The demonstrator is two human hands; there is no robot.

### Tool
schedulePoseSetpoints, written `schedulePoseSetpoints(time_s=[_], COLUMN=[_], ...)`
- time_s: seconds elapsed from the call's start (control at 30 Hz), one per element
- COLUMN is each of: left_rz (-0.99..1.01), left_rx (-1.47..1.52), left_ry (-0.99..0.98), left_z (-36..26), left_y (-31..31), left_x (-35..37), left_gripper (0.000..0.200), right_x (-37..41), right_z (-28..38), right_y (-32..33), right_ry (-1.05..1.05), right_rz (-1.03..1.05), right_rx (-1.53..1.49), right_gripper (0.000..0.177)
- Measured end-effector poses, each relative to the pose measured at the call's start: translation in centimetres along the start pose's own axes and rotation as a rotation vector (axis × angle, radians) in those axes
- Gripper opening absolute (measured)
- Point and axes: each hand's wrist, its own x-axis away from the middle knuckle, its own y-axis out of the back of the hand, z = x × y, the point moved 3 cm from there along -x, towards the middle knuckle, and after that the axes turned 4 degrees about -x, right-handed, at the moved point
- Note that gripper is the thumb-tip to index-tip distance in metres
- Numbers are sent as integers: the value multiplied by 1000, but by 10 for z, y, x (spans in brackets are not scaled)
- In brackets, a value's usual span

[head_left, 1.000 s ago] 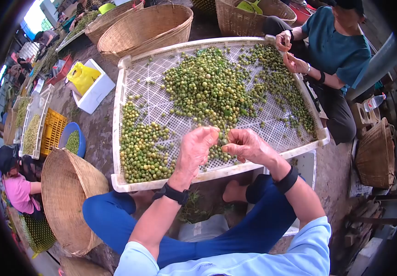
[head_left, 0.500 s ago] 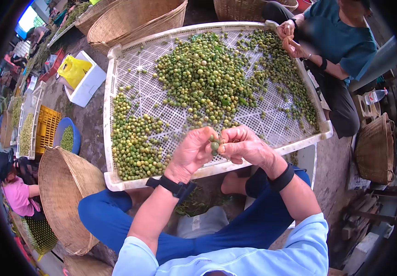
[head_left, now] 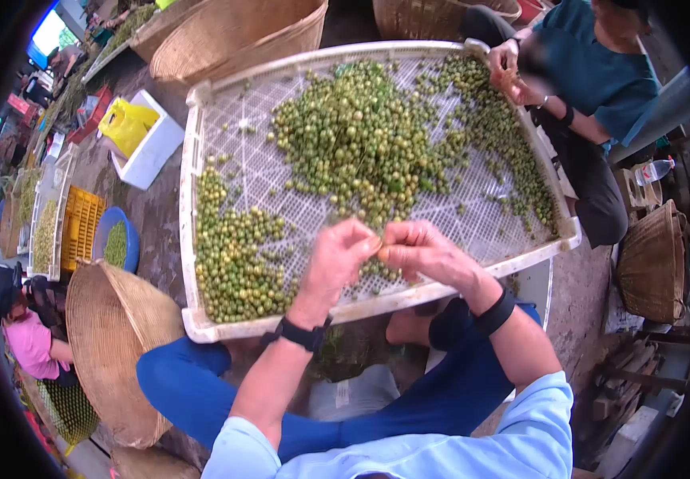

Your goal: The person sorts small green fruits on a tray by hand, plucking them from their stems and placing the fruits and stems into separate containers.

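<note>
Above the near edge of a white perforated tray (head_left: 241, 327), my left hand (head_left: 337, 259) and my right hand (head_left: 429, 255) meet fingertip to fingertip. Both are closed in a pinch, and what they hold between them is too small to make out. A large heap of green and yellowish round fruit (head_left: 353, 132) lies just beyond them on the tray. Another pile of fruit (head_left: 241, 271) covers its left side, and smaller, darker fruit (head_left: 505, 136) spreads along the right.
Another person (head_left: 600, 80) sits at the tray's far right corner, hands together. A wicker basket (head_left: 113, 351) stands left of my knee, another basket (head_left: 652, 263) at the right. Farther left are a blue bowl (head_left: 131, 239), a yellow crate (head_left: 83, 223) and a white foam box (head_left: 157, 148).
The green fruit seen between my hands before no longer shows there, and my fingertips are closer together. The other person's hands have shifted slightly.
</note>
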Motion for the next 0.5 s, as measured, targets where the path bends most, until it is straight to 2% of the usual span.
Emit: schedulePoseSetpoints(time_s=[0.03, 0.1, 0.17, 0.23, 0.3, 0.37, 0.4, 0.43, 0.5], left_rz=[-20, -26, -81, -132, -107, -368, -294, -292, -41], left_rx=[-41, 160, 263, 277, 214, -247, -150, -156, -36], left_ry=[-11, 119, 219, 218, 182, -191, -74, -74, -42], left_z=[-1, 2, 3, 4, 9, -7, -9, -10, -5], left_y=[0, 1, 0, -2, -3, -12, -13, -14, -21], left_x=[-1, 4, 4, 2, -1, 1, 8, 7, 6], left_gripper=[12, 15, 18, 24, 26, 29, 30, 30, 25], right_x=[-1, 4, 5, 4, 5, 7, 7, 7, 9], right_z=[2, 5, 4, 4, 11, 11, 8, 8, 4], right_y=[1, -6, -11, -8, -4, 2, 6, 5, 2], right_ry=[14, -17, -15, 17, 53, 110, 118, 122, 97], right_rz=[54, 111, 181, 171, 130, -57, -90, -91, -125], right_rx=[29, 75, 13, -87, -90, -191, -150, -154, -94], right_gripper=[17, 17, 18, 20, 21, 23, 22, 22, 22])
